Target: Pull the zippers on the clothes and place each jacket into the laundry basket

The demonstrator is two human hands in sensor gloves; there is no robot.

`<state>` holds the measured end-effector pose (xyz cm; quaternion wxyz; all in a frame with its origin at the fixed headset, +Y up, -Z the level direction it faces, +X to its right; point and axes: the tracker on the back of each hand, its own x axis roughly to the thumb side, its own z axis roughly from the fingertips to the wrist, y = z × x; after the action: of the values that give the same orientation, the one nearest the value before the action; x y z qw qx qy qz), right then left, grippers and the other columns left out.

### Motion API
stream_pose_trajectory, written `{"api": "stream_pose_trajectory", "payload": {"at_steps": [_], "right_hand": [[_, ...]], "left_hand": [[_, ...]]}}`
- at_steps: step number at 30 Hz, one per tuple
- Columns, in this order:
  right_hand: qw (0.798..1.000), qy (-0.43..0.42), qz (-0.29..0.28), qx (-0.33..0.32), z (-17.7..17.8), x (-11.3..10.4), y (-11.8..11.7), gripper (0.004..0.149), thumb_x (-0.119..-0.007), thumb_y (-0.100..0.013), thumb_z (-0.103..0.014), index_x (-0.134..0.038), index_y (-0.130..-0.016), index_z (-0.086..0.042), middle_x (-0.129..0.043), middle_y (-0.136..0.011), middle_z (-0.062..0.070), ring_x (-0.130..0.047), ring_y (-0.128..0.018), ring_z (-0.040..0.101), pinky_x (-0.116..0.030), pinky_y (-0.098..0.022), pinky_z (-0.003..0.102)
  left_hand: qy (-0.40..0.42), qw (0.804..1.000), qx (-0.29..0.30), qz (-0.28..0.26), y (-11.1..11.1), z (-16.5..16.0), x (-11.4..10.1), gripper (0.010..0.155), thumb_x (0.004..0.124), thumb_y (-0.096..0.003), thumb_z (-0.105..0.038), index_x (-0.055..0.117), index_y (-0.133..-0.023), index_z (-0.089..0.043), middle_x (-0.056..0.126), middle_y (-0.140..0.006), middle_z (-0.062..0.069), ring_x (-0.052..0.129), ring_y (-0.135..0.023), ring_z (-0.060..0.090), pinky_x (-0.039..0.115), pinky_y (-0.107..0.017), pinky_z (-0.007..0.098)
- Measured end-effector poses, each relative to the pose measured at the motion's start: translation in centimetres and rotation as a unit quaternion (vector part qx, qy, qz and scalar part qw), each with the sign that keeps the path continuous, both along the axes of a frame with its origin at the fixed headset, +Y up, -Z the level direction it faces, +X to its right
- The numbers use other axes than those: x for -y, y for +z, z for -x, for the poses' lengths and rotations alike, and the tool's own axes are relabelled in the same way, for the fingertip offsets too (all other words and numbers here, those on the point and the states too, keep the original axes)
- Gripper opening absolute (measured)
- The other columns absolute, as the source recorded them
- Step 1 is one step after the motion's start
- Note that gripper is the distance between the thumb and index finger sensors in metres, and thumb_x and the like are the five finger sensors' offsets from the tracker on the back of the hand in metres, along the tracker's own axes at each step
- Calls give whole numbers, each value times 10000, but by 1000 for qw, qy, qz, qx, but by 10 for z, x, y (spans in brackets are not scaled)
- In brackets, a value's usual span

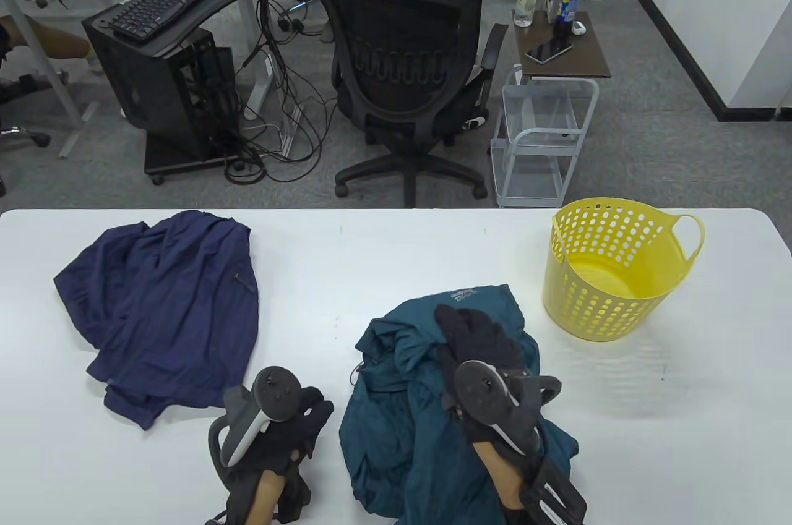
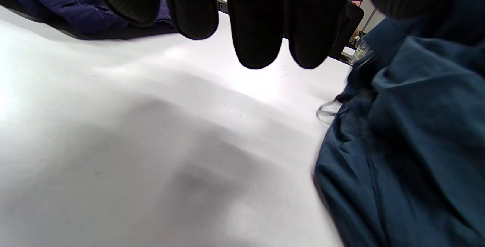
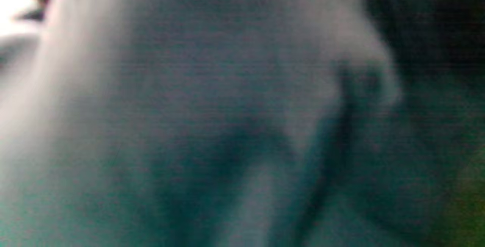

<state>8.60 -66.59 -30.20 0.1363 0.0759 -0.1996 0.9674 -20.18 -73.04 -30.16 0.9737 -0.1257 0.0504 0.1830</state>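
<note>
A crumpled teal jacket [image 1: 396, 420] lies on the white table [image 1: 383, 253] at front centre. My right hand [image 1: 471, 327] lies on top of it with its fingers stretched toward the collar; no clear grip shows. The right wrist view holds only blurred teal jacket fabric [image 3: 227, 125]. My left hand [image 1: 312, 417] hovers just left of the jacket, holding nothing. In the left wrist view its fingers [image 2: 254, 31] hang straight over bare table, with the teal jacket [image 2: 409, 144] at the right. A navy jacket [image 1: 161, 308] lies spread at the left. The yellow laundry basket [image 1: 609, 277] stands empty at the right.
Past the table's far edge stand an office chair [image 1: 408, 73] with a seated person, a white wire cart [image 1: 538, 141] and a computer tower [image 1: 167, 92]. Bare tabletop separates the teal jacket from the basket. The navy jacket [image 2: 75, 8] shows at the left wrist view's upper left.
</note>
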Motion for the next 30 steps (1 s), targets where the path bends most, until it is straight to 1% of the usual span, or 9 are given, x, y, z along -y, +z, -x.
{"api": "stream_pose_trajectory", "payload": {"at_steps": [4, 8, 12, 15, 19, 22, 23, 26, 30], "right_hand": [[944, 39, 312, -98, 13, 62, 8, 659, -784, -447, -602, -701, -1024, -294, -828, -1032, 40, -917, -795, 348, -808, -508, 431], [918, 26, 348, -188, 16, 71, 27, 762, -742, -422, -656, -648, -1049, -233, -784, -1063, 106, -898, -824, 371, -822, -530, 418], [854, -91, 427, -283, 4, 48, 29, 692, -691, -467, -611, -672, -1046, -233, -759, -1088, 120, -832, -887, 435, -778, -569, 503], [894, -200, 350, -198, -31, 21, 3, 569, -728, -502, -513, -784, -985, -218, -899, -983, 94, -942, -771, 399, -817, -497, 477], [958, -152, 241, 19, -49, 23, -31, 558, -813, -489, -441, -756, -995, -212, -868, -982, 88, -914, -759, 385, -781, -510, 474], [954, -8, 300, 23, -29, 53, -55, 866, -886, -416, -535, -417, -1110, -315, -347, -1234, 19, -398, -1080, 473, -438, -742, 648], [942, 48, 330, 21, -21, 66, -63, 923, -897, -391, -557, -357, -1106, -335, -319, -1229, -7, -439, -1077, 401, -461, -749, 611], [940, 59, 334, 26, -19, 81, -70, 612, -909, -404, -457, -711, -976, -369, -894, -912, -92, -957, -696, 196, -728, -618, 481], [966, -102, 234, 50, -63, 54, -61, 386, -889, -424, -436, -888, -808, -396, -1011, -687, -117, -1038, -419, 101, -844, -460, 380]], "left_hand": [[-1, 1000, 18, 0, 2, -10, 1, 569, 660, -403, -629, 833, -883, -378, 852, -1005, -41, 700, -979, 376, 634, -661, 590], [51, 997, 38, -33, 9, -29, 1, 653, 573, -389, -677, 720, -965, -406, 771, -1065, -50, 648, -1008, 371, 619, -675, 584], [39, 997, 47, -41, 19, -58, 4, 814, 478, -341, -767, 664, -1016, -352, 742, -1083, -37, 610, -1017, 385, 599, -680, 591], [-24, 999, 40, -18, 20, -79, 14, 841, 531, -330, -792, 682, -1011, -321, 732, -1083, -24, 578, -1022, 397, 581, -685, 598], [-111, 993, 47, -9, 15, -92, 22, 734, 695, -347, -752, 712, -970, -364, 740, -1065, -61, 601, -1019, 364, 586, -694, 594], [-125, 991, 42, -35, 11, -95, 26, 505, 790, -380, -621, 781, -859, -460, 792, -1002, -123, 663, -993, 318, 599, -694, 589], [-119, 991, 37, -46, 9, -94, 26, 437, 798, -390, -583, 806, -816, -482, 837, -946, -141, 701, -973, 290, 605, -692, 586], [-96, 992, 14, -80, 6, -82, 16, 407, 787, -395, -566, 800, -801, -528, 937, -786, -216, 810, -911, 226, 637, -683, 581], [-59, 980, -24, -188, -7, -59, -23, 410, 787, -389, -556, 803, -798, -546, 1004, -638, -244, 928, -798, 155, 679, -660, 581]]}}
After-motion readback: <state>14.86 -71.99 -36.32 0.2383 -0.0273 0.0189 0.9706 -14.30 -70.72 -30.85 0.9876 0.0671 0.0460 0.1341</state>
